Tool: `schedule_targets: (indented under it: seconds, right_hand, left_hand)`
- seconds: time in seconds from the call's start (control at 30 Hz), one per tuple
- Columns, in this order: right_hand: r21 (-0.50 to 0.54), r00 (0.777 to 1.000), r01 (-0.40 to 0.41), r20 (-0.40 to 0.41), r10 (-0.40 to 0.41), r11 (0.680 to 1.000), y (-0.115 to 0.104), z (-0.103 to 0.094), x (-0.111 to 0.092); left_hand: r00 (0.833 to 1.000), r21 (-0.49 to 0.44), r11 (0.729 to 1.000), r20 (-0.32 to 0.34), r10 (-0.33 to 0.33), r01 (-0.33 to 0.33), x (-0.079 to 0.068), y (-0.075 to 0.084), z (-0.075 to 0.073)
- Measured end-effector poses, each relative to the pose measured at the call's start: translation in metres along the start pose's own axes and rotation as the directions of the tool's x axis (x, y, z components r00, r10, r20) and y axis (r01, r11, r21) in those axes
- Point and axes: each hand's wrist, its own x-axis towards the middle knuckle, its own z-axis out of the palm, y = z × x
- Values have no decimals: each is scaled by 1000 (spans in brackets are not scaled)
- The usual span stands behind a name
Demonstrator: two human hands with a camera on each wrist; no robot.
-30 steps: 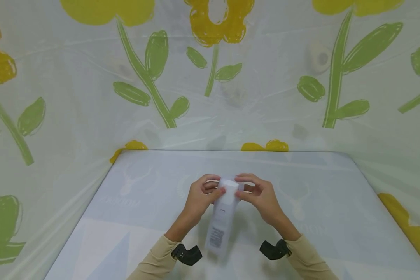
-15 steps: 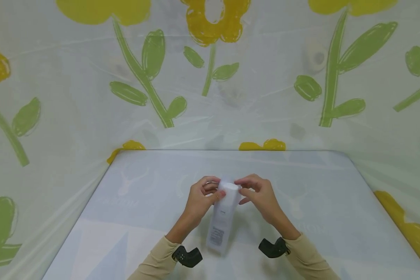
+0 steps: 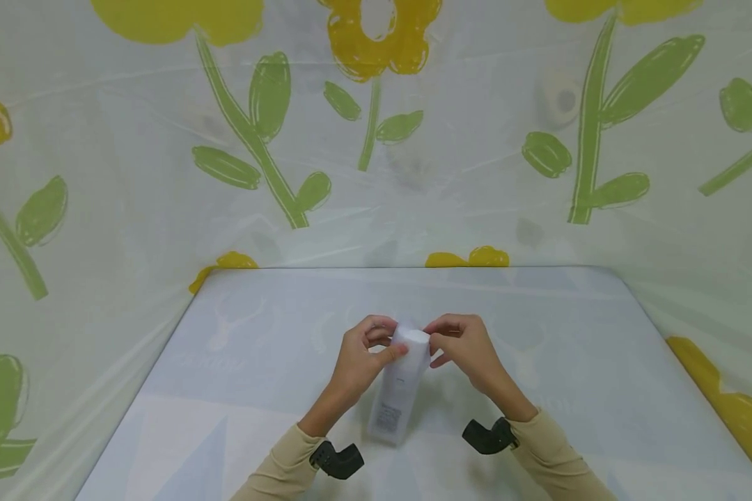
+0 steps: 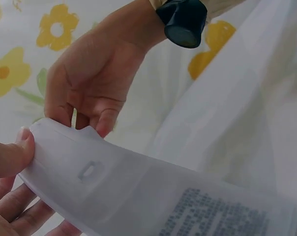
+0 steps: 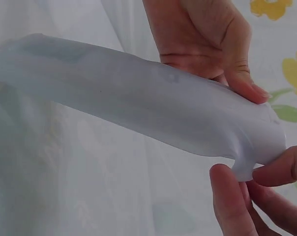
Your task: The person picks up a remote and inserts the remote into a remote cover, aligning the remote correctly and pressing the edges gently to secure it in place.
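A white cylinder (image 5: 269, 140) sits inside a translucent plastic bag (image 3: 393, 396), its rounded white end up between the hands. My left hand (image 3: 365, 348) grips this upper end, thumb on the near face and fingers behind. My right hand (image 3: 470, 348) pinches a small flap of the bag (image 5: 243, 167) at the right side of that end, between thumb and fingertip. The package slants, its lower end pointing toward me. Dark printed text (image 4: 212, 216) covers part of the bag's lower face, and a small slot-like mark (image 4: 88, 170) shows higher up.
Below the hands is a pale table (image 3: 276, 376) with faint printed patterns. A white sheet with yellow flowers and green leaves (image 3: 269, 97) hangs behind it and at both sides. Black wrist cameras (image 3: 337, 459) are strapped over the beige sleeves.
My right thumb has left the front of the package, and the right hand now pinches the bag at its right edge. My left hand keeps its grip. The head view has shifted slightly.
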Motion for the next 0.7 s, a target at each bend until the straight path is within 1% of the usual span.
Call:
schedule_targets:
  seconds: [0.1,0.2,0.37,0.53,0.7]
  right_hand:
    - [-21,999,15,-35,-16,1000,2,1,0]
    - [-31,996,46,-76,-48,998,3,2,1]
    - [0,986,98,-133,-97,995,3,3,0]
    - [21,978,132,-164,-127,991,-5,5,-4]
    - [3,966,199,-171,-195,980,-18,8,-11]
  left_hand:
    - [1000,3,1000,-2,-3,3,0,1,0]
    - [1000,1,1000,-9,-1,1,1,1,0]
    - [1000,-1,1000,-27,2,-2,2,1,0]
    - [999,-17,1000,-46,-12,11,2,1,0]
    - [997,-12,999,-70,-35,34,2,2,1]
